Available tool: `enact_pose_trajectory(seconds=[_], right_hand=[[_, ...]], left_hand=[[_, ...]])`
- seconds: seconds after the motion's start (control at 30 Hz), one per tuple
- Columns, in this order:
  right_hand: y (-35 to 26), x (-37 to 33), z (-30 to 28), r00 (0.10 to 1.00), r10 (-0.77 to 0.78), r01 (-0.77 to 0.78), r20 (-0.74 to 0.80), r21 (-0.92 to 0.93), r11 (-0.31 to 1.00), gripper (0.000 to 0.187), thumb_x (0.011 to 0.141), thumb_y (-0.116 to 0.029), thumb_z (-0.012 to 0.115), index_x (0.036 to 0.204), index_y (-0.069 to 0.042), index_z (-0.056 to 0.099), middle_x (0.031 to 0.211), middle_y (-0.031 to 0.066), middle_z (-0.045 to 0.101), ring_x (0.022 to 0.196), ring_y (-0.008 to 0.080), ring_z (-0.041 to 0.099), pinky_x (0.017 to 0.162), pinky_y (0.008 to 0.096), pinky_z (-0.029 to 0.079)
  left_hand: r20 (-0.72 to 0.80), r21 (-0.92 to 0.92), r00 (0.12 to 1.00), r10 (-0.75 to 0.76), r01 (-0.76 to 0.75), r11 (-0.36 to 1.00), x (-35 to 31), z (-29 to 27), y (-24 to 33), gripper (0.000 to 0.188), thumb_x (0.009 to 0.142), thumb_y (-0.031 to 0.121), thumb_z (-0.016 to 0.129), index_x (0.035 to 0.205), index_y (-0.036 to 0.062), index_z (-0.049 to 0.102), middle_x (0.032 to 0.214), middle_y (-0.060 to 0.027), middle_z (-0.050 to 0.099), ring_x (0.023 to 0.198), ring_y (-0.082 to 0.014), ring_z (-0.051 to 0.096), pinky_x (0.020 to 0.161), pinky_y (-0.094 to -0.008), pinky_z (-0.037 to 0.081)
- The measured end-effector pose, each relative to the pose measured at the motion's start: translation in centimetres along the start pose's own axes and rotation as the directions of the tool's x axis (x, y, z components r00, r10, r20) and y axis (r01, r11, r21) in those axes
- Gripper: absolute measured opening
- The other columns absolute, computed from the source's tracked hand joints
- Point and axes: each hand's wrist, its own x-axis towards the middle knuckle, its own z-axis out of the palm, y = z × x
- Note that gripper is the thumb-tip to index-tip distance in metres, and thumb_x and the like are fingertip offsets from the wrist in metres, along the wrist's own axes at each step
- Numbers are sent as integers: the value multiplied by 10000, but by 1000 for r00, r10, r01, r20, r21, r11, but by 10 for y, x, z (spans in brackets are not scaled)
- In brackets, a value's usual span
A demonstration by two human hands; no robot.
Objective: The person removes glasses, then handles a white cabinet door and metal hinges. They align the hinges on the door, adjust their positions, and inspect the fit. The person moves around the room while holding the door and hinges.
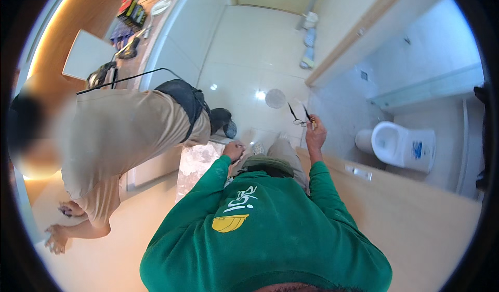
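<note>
In front of me my right hand [317, 134] pinches a pair of dark-framed eyeglasses [298, 121], held out above the floor with the temples unfolded. My left hand [234, 150] is curled close to my left thigh. Its fingers are closed, and whether anything is inside them is hidden. Both my arms wear the green sleeves of a sweatshirt [270, 229]. Beneath the hands show my beige trousers [284, 149] and a speckled shoe [258, 148].
On my left another person [135, 118] in beige clothes bends over. A cluttered counter [152, 50] runs beyond them. To my right stand an open door [410, 198] and a toilet [400, 144]. A round drain cover [275, 98] lies in the pale tiled floor [249, 47].
</note>
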Motion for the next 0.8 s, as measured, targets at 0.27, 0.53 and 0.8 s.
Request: enact_pose_trajectory(seconds=[0.27,0.53,0.8], right_hand=[[-151,219,45,968,-245,196,51,454,869,287,1049,-118,835,1323,-46,791,1113,117,849,1058,235,814,967,385,616],[-380,398,-12,815,-562,109,142,915,389,284,1095,-76,795,1364,-2,743,1171,117,846,1126,196,804,1050,329,625],[-572,525,-87,605,-762,406,-232,913,45,365,1095,-159,791,1434,-44,722,1218,97,859,942,143,769,830,288,587]], left_hand=[[-457,-119,857,236,-322,939,54,-82,213,346,1044,243,817,1351,83,823,909,-76,816,725,-172,763,695,-373,631],[-650,-107,569,504,-726,680,16,-276,513,472,1078,258,828,1528,129,767,947,-5,754,747,-52,680,675,-267,551],[-793,495,-119,597,-698,517,-93,-365,670,200,1123,239,759,1145,59,842,957,-12,825,794,-112,719,726,-290,558]])
